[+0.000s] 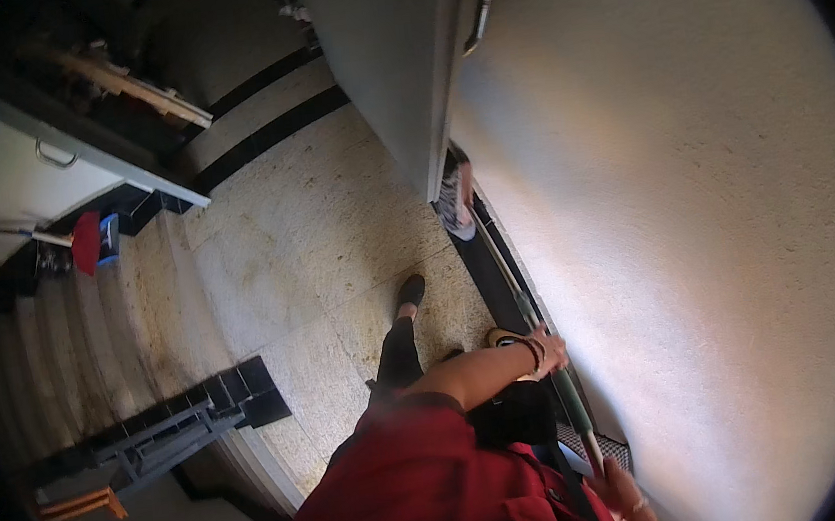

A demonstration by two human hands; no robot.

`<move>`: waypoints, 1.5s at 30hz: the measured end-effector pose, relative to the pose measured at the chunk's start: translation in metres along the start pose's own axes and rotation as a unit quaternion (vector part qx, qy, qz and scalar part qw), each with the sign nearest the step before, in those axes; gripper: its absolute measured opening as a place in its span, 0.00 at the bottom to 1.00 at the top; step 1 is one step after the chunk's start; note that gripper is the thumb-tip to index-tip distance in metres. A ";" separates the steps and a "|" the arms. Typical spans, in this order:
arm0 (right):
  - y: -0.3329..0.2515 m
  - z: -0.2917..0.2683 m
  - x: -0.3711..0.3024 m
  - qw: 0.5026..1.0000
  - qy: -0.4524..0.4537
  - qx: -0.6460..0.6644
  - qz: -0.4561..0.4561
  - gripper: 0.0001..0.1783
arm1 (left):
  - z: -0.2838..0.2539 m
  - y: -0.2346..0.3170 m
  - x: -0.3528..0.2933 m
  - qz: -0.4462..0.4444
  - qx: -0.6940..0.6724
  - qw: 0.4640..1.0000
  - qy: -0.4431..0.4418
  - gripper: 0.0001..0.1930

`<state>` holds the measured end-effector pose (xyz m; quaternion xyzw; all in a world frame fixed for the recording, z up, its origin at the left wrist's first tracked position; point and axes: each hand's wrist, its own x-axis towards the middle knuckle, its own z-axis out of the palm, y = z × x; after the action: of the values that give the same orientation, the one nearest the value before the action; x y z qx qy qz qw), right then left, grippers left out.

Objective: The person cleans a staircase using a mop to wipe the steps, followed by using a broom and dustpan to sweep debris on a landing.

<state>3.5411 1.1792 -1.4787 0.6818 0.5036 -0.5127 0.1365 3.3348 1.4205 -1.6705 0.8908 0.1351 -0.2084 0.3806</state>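
A mop with a long pale-and-green handle (570, 402) runs from my body toward the far wall corner. Around the middle of the handle, my left hand (547, 351) is closed, a dark bracelet on its wrist. Lower down, close to my body, my right hand (616, 491) grips the handle's near end. At the far end, the grey and pinkish mop head (456, 197) rests low in the narrow space beside the door's edge and the wall; the door partly hides it.
A grey door (383, 63) stands ajar ahead. The pale wall (695, 214) rises close on my right. Steps (103, 331) lie to the left, with a red dustpan-like tool (86, 242) by a white door (27, 167). A grey metal frame (163, 441) stands lower left.
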 end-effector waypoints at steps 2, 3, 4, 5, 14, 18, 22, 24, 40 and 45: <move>0.001 0.002 -0.039 0.998 0.011 0.036 0.046 0.24 | 0.016 0.025 0.002 0.069 -0.041 0.996 0.049 0.14; 0.009 0.003 -0.046 0.970 -0.032 0.161 0.182 0.25 | 0.012 0.041 0.000 0.071 -0.052 0.996 0.020 0.15; 0.003 -0.007 -0.057 0.972 -0.043 0.148 0.179 0.25 | 0.008 0.057 -0.010 0.069 -0.074 0.995 -0.009 0.16; -0.008 -0.017 -0.072 0.970 -0.044 0.162 0.177 0.24 | 0.012 0.070 -0.004 0.042 -0.096 0.993 -0.053 0.17; -0.096 -0.048 -0.062 0.989 -0.073 -0.049 0.118 0.25 | 0.083 0.049 -0.005 0.040 -0.157 0.982 -0.101 0.17; -0.151 -0.049 -0.028 0.973 -0.057 -0.218 0.048 0.29 | 0.079 0.002 -0.049 -0.039 -0.179 0.983 0.005 0.13; -0.217 -0.038 0.023 0.930 -0.030 -0.364 -0.049 0.35 | 0.054 -0.054 -0.130 -0.202 -0.185 0.955 0.112 0.11; -0.259 -0.029 0.057 0.913 -0.021 -0.396 -0.093 0.38 | 0.052 -0.107 -0.164 -0.245 -0.188 0.941 0.135 0.09; -0.534 0.028 0.277 0.919 0.011 -0.332 -0.214 0.43 | -0.041 -0.304 -0.368 -0.434 -0.097 0.876 0.188 0.21; -0.508 -0.025 0.152 0.936 -0.116 -0.319 -0.097 0.40 | -0.055 -0.256 -0.336 -0.174 -0.063 0.982 -0.040 0.28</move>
<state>3.1298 1.5110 -1.4270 0.4858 0.6850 -0.4118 0.3538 2.9527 1.6058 -1.6360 0.8188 0.2859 -0.2976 0.3992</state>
